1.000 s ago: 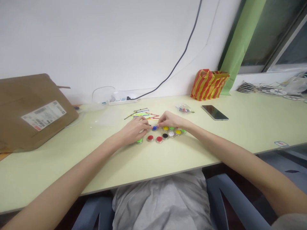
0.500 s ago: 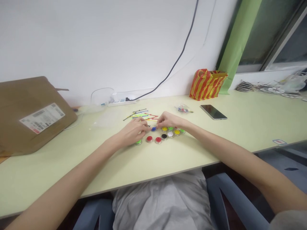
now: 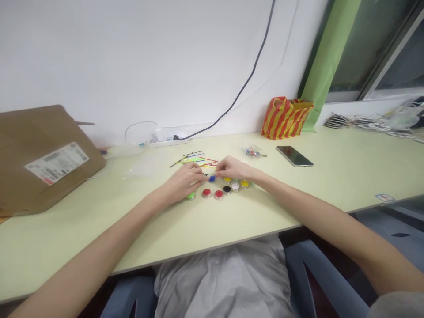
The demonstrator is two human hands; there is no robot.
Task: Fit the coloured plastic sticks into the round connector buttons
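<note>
My left hand is closed, its thumb and fingers pinching the left side of a small round piece with a blue top. From the right, my right hand pinches the same blue piece with its fingertips. Similar round pieces with clear bases lie close by: two red ones, a black one, a white one and yellow ones. A green one is partly covered by my left hand. Thin coloured sticks lie in a loose pile behind my hands.
A brown cardboard parcel stands at the left. Behind are a power strip and a black cable. To the right lie a small clear bag of parts, a phone and a striped bag.
Both hands stay at the blue piece with barely any movement. My right hand has dipped slightly, covering more of the green pieces beneath it.
</note>
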